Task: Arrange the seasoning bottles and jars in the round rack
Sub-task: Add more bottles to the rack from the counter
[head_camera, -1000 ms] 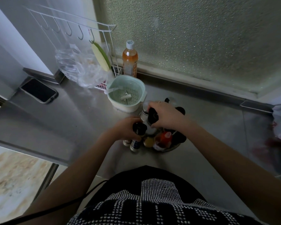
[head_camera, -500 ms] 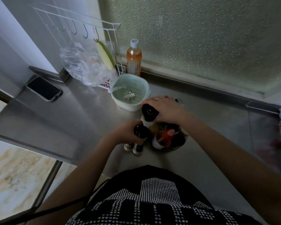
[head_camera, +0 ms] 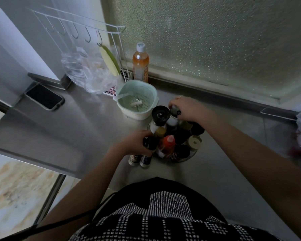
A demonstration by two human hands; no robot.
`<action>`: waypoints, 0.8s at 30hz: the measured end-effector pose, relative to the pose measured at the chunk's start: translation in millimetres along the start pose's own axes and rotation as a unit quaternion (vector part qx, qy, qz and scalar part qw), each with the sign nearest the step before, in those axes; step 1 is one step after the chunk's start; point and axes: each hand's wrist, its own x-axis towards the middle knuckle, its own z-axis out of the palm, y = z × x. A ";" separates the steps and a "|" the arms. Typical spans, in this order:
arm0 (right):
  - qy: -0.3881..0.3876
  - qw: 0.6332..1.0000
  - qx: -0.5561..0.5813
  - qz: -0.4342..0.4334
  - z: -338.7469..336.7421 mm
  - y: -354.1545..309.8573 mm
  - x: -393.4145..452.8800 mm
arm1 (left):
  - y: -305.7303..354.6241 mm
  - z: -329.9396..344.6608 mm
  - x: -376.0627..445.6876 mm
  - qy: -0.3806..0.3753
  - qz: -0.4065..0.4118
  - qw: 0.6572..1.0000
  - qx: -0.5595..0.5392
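Note:
The round rack (head_camera: 192,154) sits on the steel counter, crowded with several bottles and jars: a tall black-capped grinder (head_camera: 160,114) at its far left, a red squeeze bottle (head_camera: 168,142) in front, a cream-lidded jar (head_camera: 195,142) at the right. My left hand (head_camera: 135,142) is closed around a black-capped bottle (head_camera: 149,143) standing just left of the rack, beside a second small bottle (head_camera: 133,159). My right hand (head_camera: 186,108) grips a small shaker (head_camera: 175,111) over the rack's far side.
A pale green colander bowl (head_camera: 153,94) stands just behind the rack. An orange drink bottle (head_camera: 140,64) is against the frosted window. A wire hook rack (head_camera: 76,25) with a plastic bag (head_camera: 83,72) stands far left, and a phone (head_camera: 44,97) lies on the counter's left.
My right hand let go of the tall black-capped grinder, moved back and right, and now grips a small shaker. My left hand stays on the black-capped bottle.

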 end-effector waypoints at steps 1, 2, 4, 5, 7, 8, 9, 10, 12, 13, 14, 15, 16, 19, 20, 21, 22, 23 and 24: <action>-0.002 1.000 -0.003 0.002 -1.0 2.8 0.4 | -1.6 -0.1 -0.6 -0.001 0.002 1.000 -0.002; -0.007 1.000 -0.005 0.003 -2.8 6.6 -0.1 | -3.1 -0.4 -1.4 -0.002 0.001 1.000 -0.006; -0.020 1.000 -0.003 0.010 -6.5 16.4 -4.0 | -5.1 -0.9 -1.7 -0.003 -0.007 1.000 -0.018; -0.025 0.999 0.000 0.020 -7.2 21.2 -7.1 | -5.5 -1.0 -1.8 -0.004 -0.010 1.000 -0.023; -0.030 0.999 -0.002 0.040 -7.0 29.1 -15.2 | -5.5 -1.1 -1.4 -0.001 -0.011 1.000 -0.029; -0.027 0.998 -0.003 0.050 -6.5 31.8 -19.8 | -5.5 -1.2 -1.3 0.002 -0.011 0.999 -0.031; -0.016 0.998 0.001 0.058 -5.4 33.3 -24.9 | -5.8 -1.2 -1.2 0.004 -0.012 0.999 -0.034; 0.004 0.998 0.013 0.065 -3.8 34.1 -30.9 | -5.9 -1.1 -1.6 0.007 -0.012 0.999 -0.036; 0.075 0.993 0.057 0.078 0.9 33.6 -44.4 | -5.6 -1.1 -3.5 0.009 -0.015 0.999 -0.038; 0.123 0.985 0.090 0.084 4.6 32.3 -52.4 | -5.3 -0.8 -4.7 0.010 -0.016 0.999 -0.038; 0.170 0.973 0.126 0.091 9.2 30.7 -61.1 | -5.1 -0.4 -5.9 0.011 -0.015 0.999 -0.039; 0.204 0.960 0.159 0.105 14.8 29.4 -70.1 | -5.0 0.3 -6.8 0.012 -0.014 0.999 -0.041; 0.221 0.950 0.182 0.126 21.2 29.3 -79.2 | -4.6 0.8 -7.5 0.013 -0.012 0.999 -0.043; 0.210 0.920 0.242 0.225 47.5 29.2 -105.2 | -3.4 2.2 -10.4 0.024 -0.002 0.998 -0.065; 0.205 0.909 0.263 0.249 56.8 28.7 -111.5 | -1.9 2.1 -12.0 0.029 -0.001 0.997 -0.074; 0.196 0.902 0.281 0.263 65.1 27.4 -115.0 | -0.5 2.0 -14.0 0.034 -0.001 0.996 -0.082; 0.182 0.897 0.298 0.272 71.2 25.8 -116.2 | 0.8 2.1 -15.9 0.037 -0.003 0.995 -0.090; 0.168 0.892 0.316 0.276 74.9 24.1 -115.7 | 1.9 2.4 -17.6 0.039 -0.006 0.995 -0.095; 0.161 0.886 0.334 0.277 75.6 22.8 -113.9 | 3.1 2.3 -19.0 0.041 -0.009 0.994 -0.097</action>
